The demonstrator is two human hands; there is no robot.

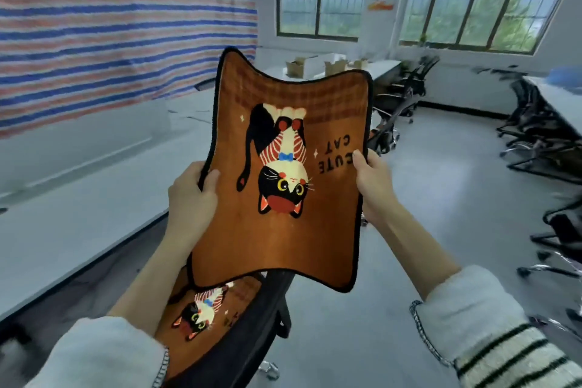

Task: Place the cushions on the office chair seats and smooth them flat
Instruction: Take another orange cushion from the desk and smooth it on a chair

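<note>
- The orange cat cushion (283,173) hangs in the air in front of me, above the black office chair (252,334), where a second cushion (204,315) already lies on the seat.
- It looks thin, light and floppy to me; its edges bow, so holding opposite side edges suits it.
- My left hand (192,198) grip is clamped on the left edge, thumb on top.
- My right hand (374,186) grip pinches the right edge.
</note>
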